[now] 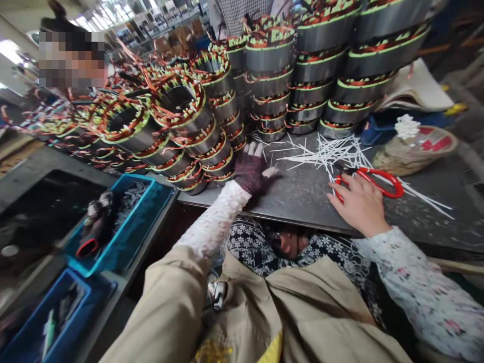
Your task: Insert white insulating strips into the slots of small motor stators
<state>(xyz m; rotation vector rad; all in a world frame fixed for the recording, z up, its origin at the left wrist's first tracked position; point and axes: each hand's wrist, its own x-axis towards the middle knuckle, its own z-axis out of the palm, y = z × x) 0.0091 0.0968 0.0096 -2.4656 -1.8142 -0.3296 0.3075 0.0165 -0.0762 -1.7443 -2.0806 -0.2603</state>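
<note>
Wound motor stators (269, 60) stand in tall stacks. Just beside them, the gloved left hand (250, 169) lies with fingers spread; in front of them, the right hand (361, 204) rests over red-handled scissors (399, 189), grip impossible to tell. Thin white strips (330, 153) lie before the stators.

Shows no legible words or numbers; carries only blurred red markings (435, 142) atop the roll (397, 159) at right, and unreadable yellow marks (214, 352) on beige clothing (242, 322), near.
</note>
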